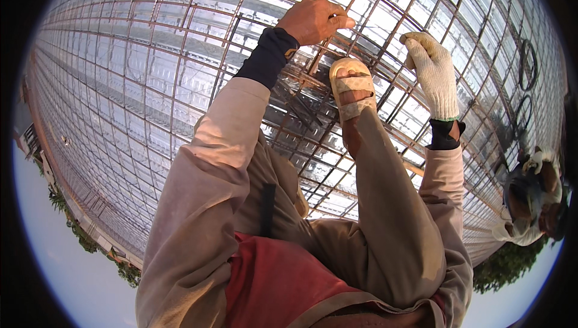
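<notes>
My bare left hand (313,21) is closed in a pinch over a grid of rusty reinforcing bars (238,25), above a crossing of bars. Whatever its fingertips grip is too small to make out. To the right, my right hand (430,69) wears a white knitted work glove, with its fingers curled and pressed together just above the bars. What it may hold is hidden inside the curl. Between and below the two hands, my foot in a tan sandal (355,87) rests on the grid.
Shiny corrugated metal decking (150,75) lies under the bars. Dark loops of wire or cable (528,66) lie at the far right. Another person (533,195) is close by at the right edge. Green trees (509,265) show past the deck's edge.
</notes>
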{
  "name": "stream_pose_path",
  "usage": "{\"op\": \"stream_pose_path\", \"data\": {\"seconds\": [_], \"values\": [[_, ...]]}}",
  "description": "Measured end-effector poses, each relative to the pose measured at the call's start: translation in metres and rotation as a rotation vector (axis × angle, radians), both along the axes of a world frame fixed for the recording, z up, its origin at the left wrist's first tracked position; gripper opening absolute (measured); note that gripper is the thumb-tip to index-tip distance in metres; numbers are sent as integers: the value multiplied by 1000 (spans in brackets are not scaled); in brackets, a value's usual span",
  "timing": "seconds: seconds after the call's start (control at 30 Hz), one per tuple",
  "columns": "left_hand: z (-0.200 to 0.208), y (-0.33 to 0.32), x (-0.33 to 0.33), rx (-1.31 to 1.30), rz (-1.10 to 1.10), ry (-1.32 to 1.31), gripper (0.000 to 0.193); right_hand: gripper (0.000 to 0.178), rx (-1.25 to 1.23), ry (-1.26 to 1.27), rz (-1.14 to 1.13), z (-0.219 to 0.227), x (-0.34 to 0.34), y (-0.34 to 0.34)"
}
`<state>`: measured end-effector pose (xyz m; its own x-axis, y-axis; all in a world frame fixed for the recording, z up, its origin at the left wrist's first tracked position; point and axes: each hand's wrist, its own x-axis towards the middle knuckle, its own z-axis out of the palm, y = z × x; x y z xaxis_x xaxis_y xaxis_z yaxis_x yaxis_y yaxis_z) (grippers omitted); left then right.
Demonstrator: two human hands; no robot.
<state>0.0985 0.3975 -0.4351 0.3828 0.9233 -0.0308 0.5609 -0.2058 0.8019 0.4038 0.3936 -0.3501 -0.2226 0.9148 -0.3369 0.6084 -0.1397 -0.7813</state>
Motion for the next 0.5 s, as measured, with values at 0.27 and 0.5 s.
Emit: {"op": "stream_pose_path", "data": {"seconds": [0.27,0.5], "values": [[2,3,-21,180,152,241,37,28,268,-184,72,-5,-18,-6],[5,-10,-8,97,395,541,39,21,288,-353,396,8,-37,-11]]}}
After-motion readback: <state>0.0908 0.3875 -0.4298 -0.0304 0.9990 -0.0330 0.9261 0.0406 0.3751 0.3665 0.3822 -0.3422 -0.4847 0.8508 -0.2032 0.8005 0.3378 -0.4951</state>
